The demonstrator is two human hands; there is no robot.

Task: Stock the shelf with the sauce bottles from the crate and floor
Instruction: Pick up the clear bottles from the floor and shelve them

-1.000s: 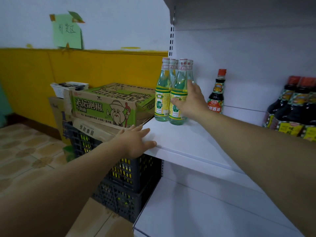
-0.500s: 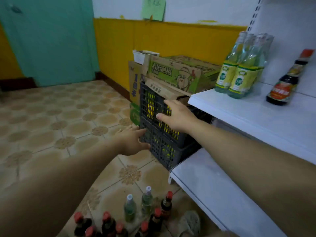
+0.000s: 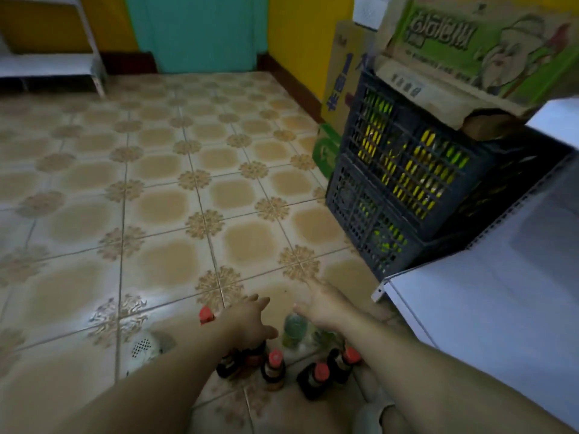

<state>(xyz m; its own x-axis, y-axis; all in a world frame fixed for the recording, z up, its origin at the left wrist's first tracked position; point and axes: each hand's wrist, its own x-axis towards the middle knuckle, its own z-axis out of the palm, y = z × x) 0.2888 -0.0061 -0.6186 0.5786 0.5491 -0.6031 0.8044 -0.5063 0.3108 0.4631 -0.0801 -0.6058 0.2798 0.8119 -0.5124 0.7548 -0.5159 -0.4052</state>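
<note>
- Floor [image 3: 156, 183] first: glossy square tiles, cream with tan rounded patches and flower-like rosettes at the corners, and a patch of glare near the bottom left.
- On the right is the shelf [image 3: 485, 308], made of smooth white boards with a perforated metal upright at its end.
- A flat teal door [image 3: 194, 32] stands at the far end, set in a yellow wall.
- Two dark plastic crates [image 3: 407, 170] are stacked hard against the shelf end. Their walls are open lattice, and yellow-green shows through the holes.
- On top of them sits a cardboard carton [image 3: 488, 42], printed green with a cartoon figure, its edges a bit crushed.
- Both bare forearms reach down from the bottom of the view towards the floor.
- The right hand [image 3: 322, 305] is flat and loose, fingers stretched forward and holding nothing, just over a pale bottle.
- The left hand [image 3: 247, 321] has its fingers spread and thumb out. It hangs above the dark bottles with nothing in its grasp.
- The sauce bottles [image 3: 274, 368] stand as a huddle on the tiles close to the shelf: dark, rounded glass with red caps.
- Among them is the pale bottle [image 3: 294, 328], clear and greenish, blurred here.
- To the left lies a small white object [image 3: 142, 349], rounded and dotted with holes. I can't tell what it is.
</note>
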